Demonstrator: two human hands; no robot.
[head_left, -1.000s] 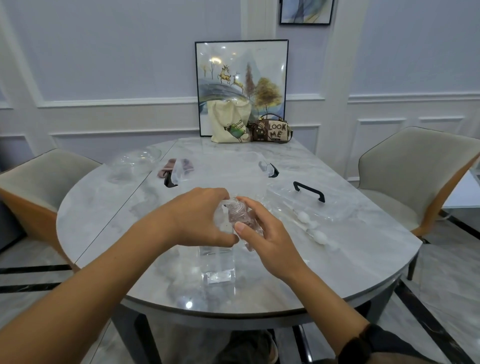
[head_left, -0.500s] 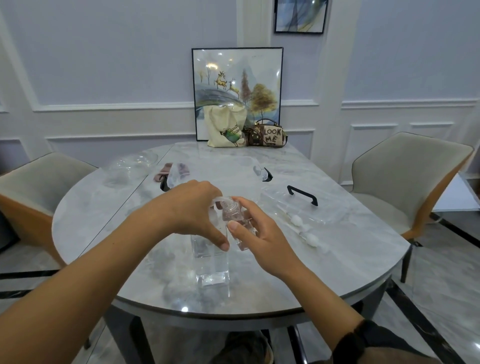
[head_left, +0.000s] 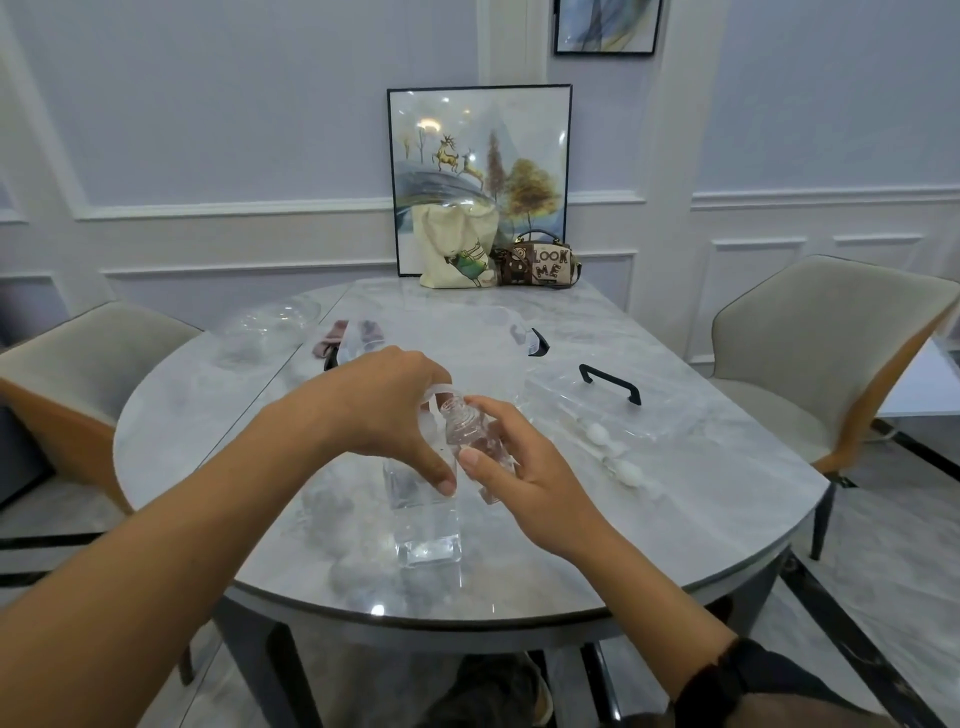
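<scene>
Wide marble table (head_left: 701, 519) in front of you, a framed deer picture (head_left: 478, 156) propped at its far edge with a cream tote bag (head_left: 452, 249) and a "LOOK ME" handbag (head_left: 540, 265) leaning against it. To the right lies a clear storage box (head_left: 654, 421) with a black handle. Dead centre stands a tall clear container (head_left: 426, 525). Just above it, your right hand (head_left: 524, 467) wraps its fingers round a small clear bottle (head_left: 467, 436), tilted, threaded neck bare. Your left hand (head_left: 379, 410) curls over a translucent cap (head_left: 439, 392), pinching it right at that neck.
</scene>
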